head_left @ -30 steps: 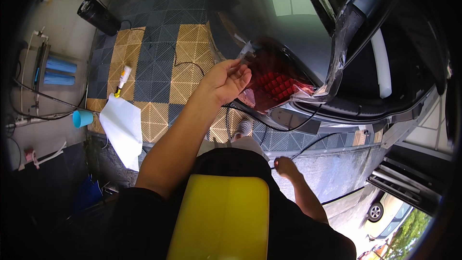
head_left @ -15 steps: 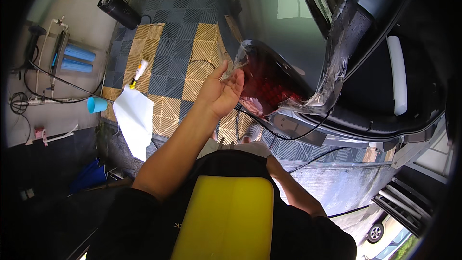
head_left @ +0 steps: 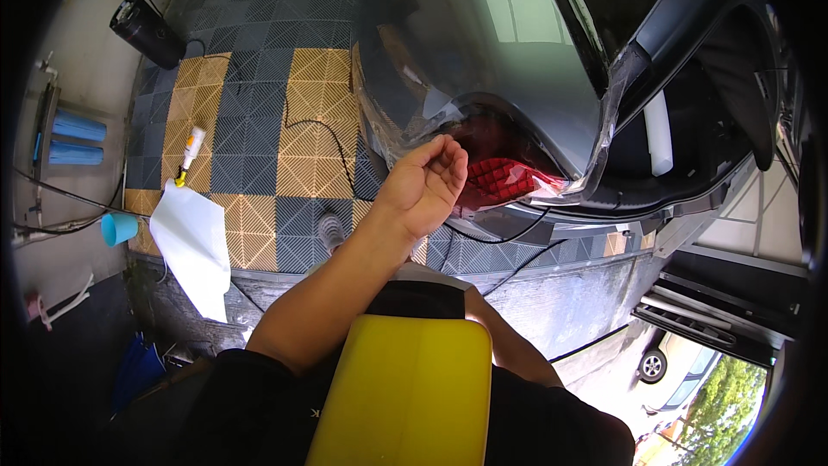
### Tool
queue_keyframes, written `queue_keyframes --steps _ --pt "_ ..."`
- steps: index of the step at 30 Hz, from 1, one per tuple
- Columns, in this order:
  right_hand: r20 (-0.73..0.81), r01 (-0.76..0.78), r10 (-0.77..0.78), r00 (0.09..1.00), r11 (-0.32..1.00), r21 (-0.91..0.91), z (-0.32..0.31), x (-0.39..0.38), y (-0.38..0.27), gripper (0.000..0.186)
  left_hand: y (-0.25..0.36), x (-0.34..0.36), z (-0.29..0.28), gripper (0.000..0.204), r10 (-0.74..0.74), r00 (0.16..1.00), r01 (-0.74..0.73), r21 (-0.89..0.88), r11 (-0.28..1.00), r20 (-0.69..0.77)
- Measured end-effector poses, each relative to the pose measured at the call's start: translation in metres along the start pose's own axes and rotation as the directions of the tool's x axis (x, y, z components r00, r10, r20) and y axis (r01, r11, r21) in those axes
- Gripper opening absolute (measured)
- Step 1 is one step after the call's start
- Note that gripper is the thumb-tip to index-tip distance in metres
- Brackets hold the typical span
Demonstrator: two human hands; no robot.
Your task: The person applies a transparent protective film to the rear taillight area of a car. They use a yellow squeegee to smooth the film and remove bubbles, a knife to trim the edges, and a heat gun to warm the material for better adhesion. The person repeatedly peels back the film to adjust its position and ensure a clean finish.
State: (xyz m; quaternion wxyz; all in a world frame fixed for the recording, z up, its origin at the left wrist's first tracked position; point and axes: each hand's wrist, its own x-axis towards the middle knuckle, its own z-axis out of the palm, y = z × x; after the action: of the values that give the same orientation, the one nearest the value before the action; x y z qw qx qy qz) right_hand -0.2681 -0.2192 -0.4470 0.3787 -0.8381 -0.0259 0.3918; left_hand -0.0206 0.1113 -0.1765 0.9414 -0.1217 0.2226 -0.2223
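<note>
My left hand point(head_left: 424, 185) reaches up to the rear corner of a dark grey car point(head_left: 423, 9), palm up. Its fingers are curled in, thumb and fingertips pinched on loose clear film point(head_left: 379, 125), which hangs crumpled at the body's corner. Just to the right lies the red tail light point(head_left: 503, 179), glossy and partly under film. More wrinkled film point(head_left: 595, 151) runs along the edge of the boot opening. Only the right forearm point(head_left: 516, 347) shows, bent back toward my waist; its hand is hidden. A yellow slab point(head_left: 401, 393) covers part of my black shirt.
On the tiled floor stand a white spray bottle point(head_left: 194, 147) with a yellow head and a black cylinder point(head_left: 147, 30). A white sheet point(head_left: 194, 246) and a blue cup point(head_left: 119, 229) lie at the left edge. A black cable point(head_left: 332, 134) crosses the tiles.
The view has swung right and nearer the car's rear side. My left hand stays by the tail light, its fingers now more tightly curled. A striped shoe shows left of my forearm.
</note>
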Motion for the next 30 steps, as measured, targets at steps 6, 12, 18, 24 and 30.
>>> queue_keyframes --steps 6,12,18,24,30 --pt "-0.079 -0.367 0.463 0.883 0.785 0.499 -0.071 -0.072 -0.1 0.024 -0.001 0.003 -0.009 0.015 -0.077 0.996 0.077 -0.017 0.997 0.042" --pt "0.276 -0.675 0.633 0.723 0.565 0.474 -0.092 -0.112 -0.116 0.029 -0.012 0.0 -0.004 0.016 -0.067 0.993 0.073 0.064 0.995 -0.095" --pt "-0.067 -0.448 0.446 0.893 0.861 -0.24 -0.217 -0.169 -0.258 0.028 -0.013 -0.014 -0.004 0.016 0.056 0.985 -0.029 0.164 0.986 -0.164" --pt "-0.239 0.176 -0.272 0.932 0.917 -0.358 -0.351 -0.153 -0.46 0.033 -0.033 -0.019 0.002 0.019 0.267 0.946 -0.214 0.268 0.939 -0.182" --pt "0.452 0.631 -0.552 0.701 0.187 -0.753 -0.338 -0.033 -0.585 0.023 -0.055 -0.01 0.009 0.019 0.497 0.845 -0.425 0.319 0.847 -0.195"
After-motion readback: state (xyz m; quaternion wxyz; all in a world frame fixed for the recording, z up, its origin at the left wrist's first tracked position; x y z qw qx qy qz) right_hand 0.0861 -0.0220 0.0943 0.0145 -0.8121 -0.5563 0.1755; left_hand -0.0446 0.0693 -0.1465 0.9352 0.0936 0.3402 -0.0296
